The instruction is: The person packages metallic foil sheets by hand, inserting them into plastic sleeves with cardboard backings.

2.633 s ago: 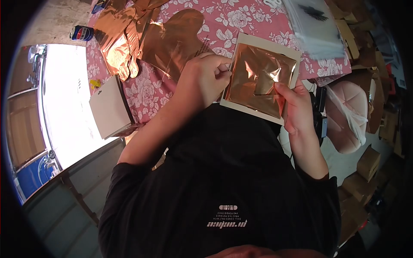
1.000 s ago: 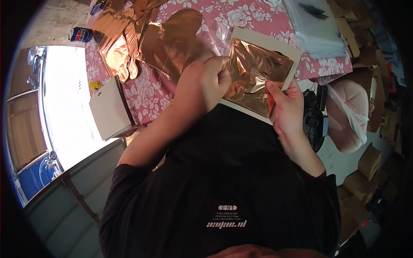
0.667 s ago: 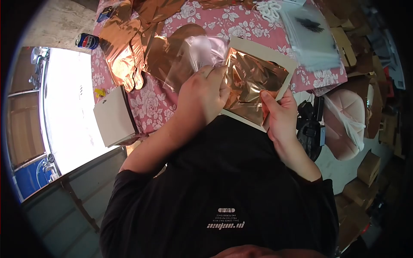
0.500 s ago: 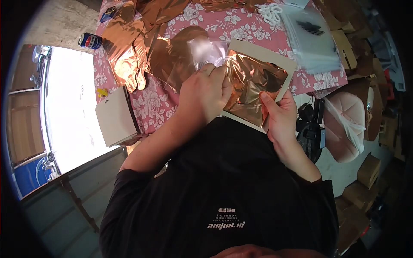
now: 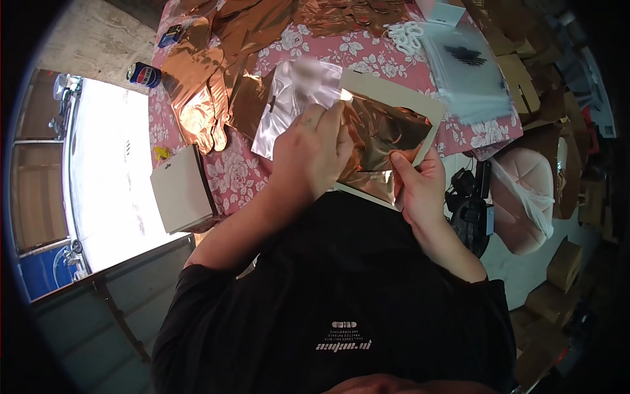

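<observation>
Over the near edge of the cloth-covered table, both hands hold a flat pack of copper-coloured foil (image 5: 377,128) backed by a pale card (image 5: 394,92). My right hand (image 5: 423,180) grips its lower right edge, thumb on the foil and fingers behind. My left hand (image 5: 310,148) is closed at the pack's left edge. From behind its fingers spreads a shiny clear plastic sheet (image 5: 279,108), probably a bag; the fingers hide what exactly they pinch.
More copper foil pieces (image 5: 197,85) lie on the pink floral tablecloth (image 5: 230,164). A stack of pale cards (image 5: 180,190) and a blue can (image 5: 144,75) are at the left. Clear plastic bags (image 5: 462,79) and a white cord (image 5: 405,37) lie at the right, near a stool (image 5: 522,197).
The clear plastic sheet at the left has spread wider and brighter, covering foil behind it. The foil on the card lies smoother. Both hands keep their grip.
</observation>
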The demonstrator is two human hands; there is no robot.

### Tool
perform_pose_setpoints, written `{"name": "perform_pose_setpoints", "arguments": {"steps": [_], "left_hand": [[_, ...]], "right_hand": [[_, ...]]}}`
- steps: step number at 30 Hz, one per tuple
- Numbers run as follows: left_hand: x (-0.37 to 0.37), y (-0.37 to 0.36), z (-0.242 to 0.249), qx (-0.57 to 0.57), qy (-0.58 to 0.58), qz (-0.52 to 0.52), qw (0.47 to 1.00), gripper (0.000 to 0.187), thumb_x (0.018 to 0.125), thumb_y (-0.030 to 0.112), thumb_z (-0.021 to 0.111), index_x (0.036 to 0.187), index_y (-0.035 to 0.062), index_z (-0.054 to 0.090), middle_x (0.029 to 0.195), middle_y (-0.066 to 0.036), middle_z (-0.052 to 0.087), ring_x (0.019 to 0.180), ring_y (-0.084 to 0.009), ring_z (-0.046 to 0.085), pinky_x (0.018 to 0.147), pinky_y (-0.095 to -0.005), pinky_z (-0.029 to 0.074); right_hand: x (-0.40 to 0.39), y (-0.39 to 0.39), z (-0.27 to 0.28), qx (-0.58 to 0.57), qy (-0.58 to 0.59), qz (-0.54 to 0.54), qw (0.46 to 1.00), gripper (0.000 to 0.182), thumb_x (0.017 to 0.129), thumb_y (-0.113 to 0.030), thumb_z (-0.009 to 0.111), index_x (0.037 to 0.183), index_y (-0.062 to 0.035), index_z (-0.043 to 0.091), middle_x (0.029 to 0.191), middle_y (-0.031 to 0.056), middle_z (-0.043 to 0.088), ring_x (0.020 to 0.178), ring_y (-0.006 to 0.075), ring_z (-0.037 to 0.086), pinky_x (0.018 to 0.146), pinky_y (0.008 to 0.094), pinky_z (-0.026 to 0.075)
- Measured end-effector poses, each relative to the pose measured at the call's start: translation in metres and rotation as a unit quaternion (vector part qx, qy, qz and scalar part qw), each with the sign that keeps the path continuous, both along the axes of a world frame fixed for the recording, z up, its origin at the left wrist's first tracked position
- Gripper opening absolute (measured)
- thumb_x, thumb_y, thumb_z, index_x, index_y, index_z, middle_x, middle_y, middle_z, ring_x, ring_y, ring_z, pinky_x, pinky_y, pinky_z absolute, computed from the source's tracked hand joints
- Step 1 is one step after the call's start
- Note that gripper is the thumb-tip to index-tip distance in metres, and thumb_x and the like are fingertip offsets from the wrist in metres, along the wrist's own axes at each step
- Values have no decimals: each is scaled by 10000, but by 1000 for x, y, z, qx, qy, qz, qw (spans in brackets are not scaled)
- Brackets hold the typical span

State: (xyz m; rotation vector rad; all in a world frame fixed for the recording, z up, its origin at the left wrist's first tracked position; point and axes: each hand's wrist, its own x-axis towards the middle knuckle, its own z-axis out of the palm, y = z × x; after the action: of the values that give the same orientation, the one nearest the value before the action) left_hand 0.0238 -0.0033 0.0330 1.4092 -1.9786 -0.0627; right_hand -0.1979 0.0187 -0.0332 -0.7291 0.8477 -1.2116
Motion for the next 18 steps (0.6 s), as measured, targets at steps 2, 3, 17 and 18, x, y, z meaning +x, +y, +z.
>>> {"name": "perform_pose_setpoints", "arguments": {"steps": [2,3,17,18], "left_hand": [[3,-5,-2,-13,-19,13,1000,370,858,72,760,1208,-34,700,939,-188,699,804,-358,710,701,-426,588],[3,-6,-3,-32,-19,11,999,371,851,74,766,1200,-33,704,943,-180,703,806,-349,713,703,-424,591],[-5,-17,-8,-73,-18,-2,997,395,818,27,746,1211,1,710,965,-148,684,808,-329,711,679,-409,587],[-6,-15,-9,-52,-14,-9,999,380,820,-2,743,1199,7,720,982,-153,707,814,-336,713,699,-414,588]], "right_hand": [[4,2,3,-3,12,-14,1000,376,1043,74,617,1404,-23,580,1279,107,719,1116,169,709,996,330,576],[7,1,7,-5,25,-30,999,370,1042,74,620,1399,-18,581,1266,107,723,1111,166,710,994,327,577],[11,-3,12,-65,58,-41,995,301,1039,77,627,1325,-15,609,1201,98,739,1061,144,717,962,305,585],[13,-2,11,-58,32,-38,997,295,1039,73,630,1320,-16,610,1193,97,740,1058,143,718,959,301,586]]}}
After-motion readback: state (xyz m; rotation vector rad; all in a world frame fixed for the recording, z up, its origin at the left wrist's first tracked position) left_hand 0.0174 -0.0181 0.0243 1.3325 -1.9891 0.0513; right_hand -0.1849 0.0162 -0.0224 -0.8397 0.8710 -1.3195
